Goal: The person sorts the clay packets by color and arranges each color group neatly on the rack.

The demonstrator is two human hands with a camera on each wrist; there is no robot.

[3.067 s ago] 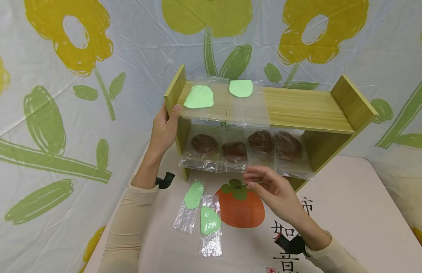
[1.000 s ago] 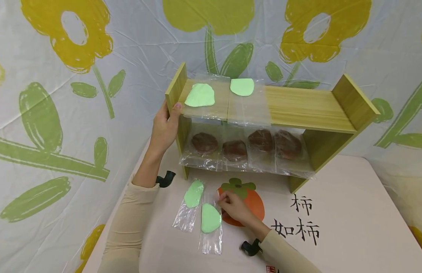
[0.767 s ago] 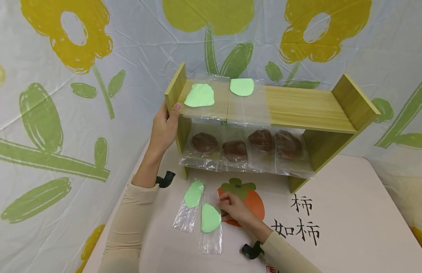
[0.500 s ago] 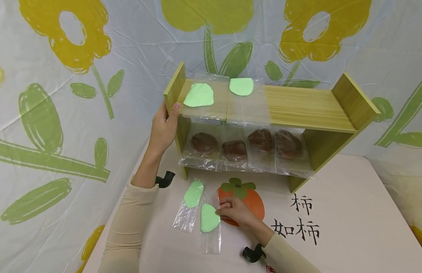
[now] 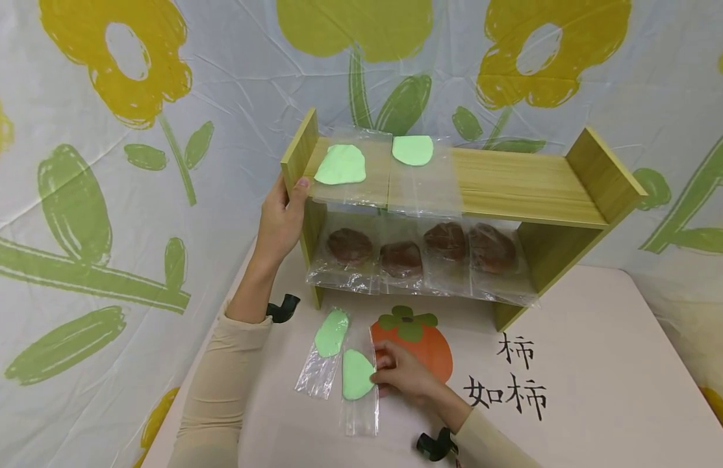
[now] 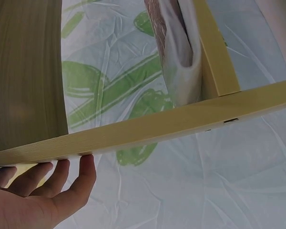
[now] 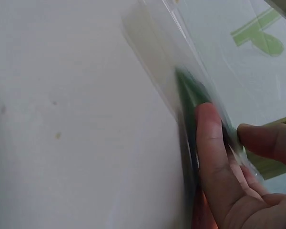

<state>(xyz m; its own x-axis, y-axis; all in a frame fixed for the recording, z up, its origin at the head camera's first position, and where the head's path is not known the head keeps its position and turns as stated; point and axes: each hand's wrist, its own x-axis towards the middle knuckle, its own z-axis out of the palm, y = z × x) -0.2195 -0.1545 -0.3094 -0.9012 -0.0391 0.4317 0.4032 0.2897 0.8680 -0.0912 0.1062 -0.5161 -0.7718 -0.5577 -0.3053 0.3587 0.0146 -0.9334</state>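
Observation:
My left hand (image 5: 282,218) grips the left side panel (image 5: 301,146) of a small wooden shelf (image 5: 527,185), thumb on the inner face and fingers on the outer face. In the left wrist view those fingertips press along the panel (image 6: 133,129). My right hand (image 5: 405,374) pinches the right edge of a clear plastic bag (image 5: 361,419) holding a flat pale green lump (image 5: 356,376). In the right wrist view the thumb lies on one side of the bag (image 7: 159,57) and the index finger on the other. A second bag with a green lump (image 5: 332,333) lies close to its left.
Two bags with green lumps (image 5: 342,164) lie at the left of the shelf's upper board. Several bags with dark brown lumps (image 5: 349,247) sit side by side on the lower board, their edges overhanging the front. The tablecloth (image 5: 595,364) has a printed persimmon and black characters.
My right hand has come down from the shelf's lower front to the nearer green bag and now pinches its edge. The left hand keeps its grip on the side panel.

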